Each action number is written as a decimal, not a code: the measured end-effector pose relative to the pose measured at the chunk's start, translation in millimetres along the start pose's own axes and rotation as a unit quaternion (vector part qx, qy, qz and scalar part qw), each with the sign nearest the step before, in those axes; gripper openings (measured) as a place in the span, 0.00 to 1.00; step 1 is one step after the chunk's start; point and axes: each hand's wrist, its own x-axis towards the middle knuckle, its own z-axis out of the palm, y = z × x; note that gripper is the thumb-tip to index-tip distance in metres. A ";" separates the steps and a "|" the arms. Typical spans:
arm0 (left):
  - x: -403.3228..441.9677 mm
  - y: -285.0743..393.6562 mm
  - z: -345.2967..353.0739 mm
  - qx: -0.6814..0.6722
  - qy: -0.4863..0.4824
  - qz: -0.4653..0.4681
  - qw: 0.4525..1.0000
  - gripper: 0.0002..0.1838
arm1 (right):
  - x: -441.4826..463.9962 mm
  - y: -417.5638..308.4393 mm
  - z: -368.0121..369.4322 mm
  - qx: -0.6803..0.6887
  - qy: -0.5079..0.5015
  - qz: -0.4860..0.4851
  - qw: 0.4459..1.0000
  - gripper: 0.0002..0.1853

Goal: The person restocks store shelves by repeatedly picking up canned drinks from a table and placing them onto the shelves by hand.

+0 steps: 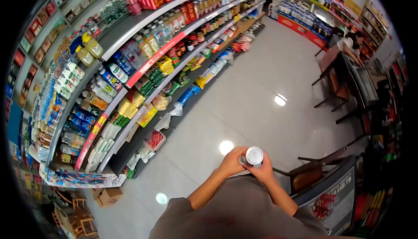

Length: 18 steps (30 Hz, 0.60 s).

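Observation:
Both my hands are in front of my body, wrapped round one jar or can (254,156) with a round silvery-white top that faces up. My left hand (231,161) closes on its left side. From the right, my right hand (263,171) grips its lower side. The fingers of the two hands are close together under the top. The container's label is hidden by my hands.
Long shelves (150,62) of bottles and packets run along the left. A cardboard box (107,196) lies at lower left. Chairs (308,176) and a dark display case (333,195) stand close on my right. A person (352,45) sits at a table, upper right.

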 end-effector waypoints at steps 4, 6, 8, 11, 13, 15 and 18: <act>55.0 -19.9 -88.7 0.005 0.153 0.039 0.987 0.33 | 127.7 -52.5 44.6 0.039 -0.084 -0.056 0.994 0.33; 72.4 -35.8 -92.9 -0.005 0.199 0.050 0.979 0.31 | 159.0 -45.4 47.9 0.053 -0.110 -0.056 0.991 0.33; 101.2 -52.3 -102.9 0.005 0.219 0.035 0.975 0.31 | 202.0 -43.2 48.6 0.055 -0.134 -0.082 0.986 0.33; 152.5 -65.7 -128.8 0.029 0.281 0.034 0.959 0.32 | 278.4 -47.7 57.1 0.022 -0.172 -0.128 0.977 0.33; 181.4 -70.3 -159.3 0.054 0.313 0.015 0.948 0.31 | 330.5 -63.1 69.6 0.006 -0.216 -0.132 0.967 0.33; 212.7 -73.8 -196.6 0.069 0.354 0.026 0.932 0.30 | 384.8 -93.6 85.9 0.030 -0.256 -0.188 0.948 0.34; 251.1 -72.4 -269.1 0.086 0.405 0.043 0.909 0.30 | 457.4 -133.6 126.7 0.050 -0.273 -0.263 0.924 0.37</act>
